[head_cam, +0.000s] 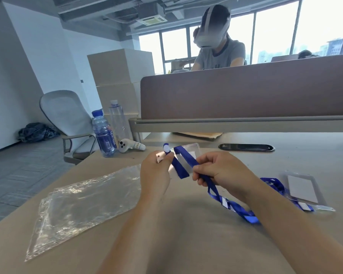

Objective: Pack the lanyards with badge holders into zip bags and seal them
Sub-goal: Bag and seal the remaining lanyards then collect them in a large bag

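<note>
Pinching the clip end of a blue ribbon lanyard [183, 165], the left hand [155, 171] has a narrow grip. The right hand [220, 171] curls its grip round the strap just beside it, above the tan bench [186, 240]. A clear plastic badge holder [189, 152] shows behind the strap. Crumpled clear zip bags [83, 202] lie near the bench's left edge, apart from the forearms. A second blue lanyard [240, 210] lies to the right.

Two bare forearms [131, 234], bare L grip [156, 173] + R grip [224, 171], skin uncovered to view's lower edge
</note>
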Motion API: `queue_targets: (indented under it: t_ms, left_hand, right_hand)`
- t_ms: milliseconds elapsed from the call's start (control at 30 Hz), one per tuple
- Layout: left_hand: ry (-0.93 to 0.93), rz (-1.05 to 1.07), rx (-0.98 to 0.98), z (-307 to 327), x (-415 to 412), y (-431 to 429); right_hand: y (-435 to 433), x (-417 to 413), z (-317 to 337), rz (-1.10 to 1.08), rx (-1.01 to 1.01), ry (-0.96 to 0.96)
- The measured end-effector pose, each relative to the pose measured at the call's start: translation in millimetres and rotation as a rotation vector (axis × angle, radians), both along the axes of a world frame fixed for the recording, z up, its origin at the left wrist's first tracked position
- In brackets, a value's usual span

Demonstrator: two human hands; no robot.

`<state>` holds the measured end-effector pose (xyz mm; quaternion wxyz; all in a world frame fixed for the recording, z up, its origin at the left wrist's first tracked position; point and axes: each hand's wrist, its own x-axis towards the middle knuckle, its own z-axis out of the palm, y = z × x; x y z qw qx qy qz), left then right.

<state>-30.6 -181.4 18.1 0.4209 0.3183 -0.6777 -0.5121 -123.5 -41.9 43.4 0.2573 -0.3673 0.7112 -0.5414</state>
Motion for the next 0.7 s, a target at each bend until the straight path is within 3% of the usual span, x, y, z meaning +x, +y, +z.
queue_targets:
  t_ms: [300,400,533,700]
  left_hand:
    - [0.272,-0.053,0.385,1.8,1.7,-7.2]
    - [0.367,-0.086,0.482,3.1,2.3,-11.5]
    - [0.426,-0.121,0.544,2.6,1.3,-15.7]
    - [0.463,-0.189,0.562,1.4,-0.7,-15.1]
  right_hand:
    - [-5.5,11.8,-10.1,0.077,0.002,-0.082]
    - [-3.8,9.0,-10.6,0.128,0.101,-0.055]
    - [-2.7,-2.8,-16.0,0.097,0.250,0.018]
    - [0.4,-10.3,-21.4,0.082,0.184,-0.111]
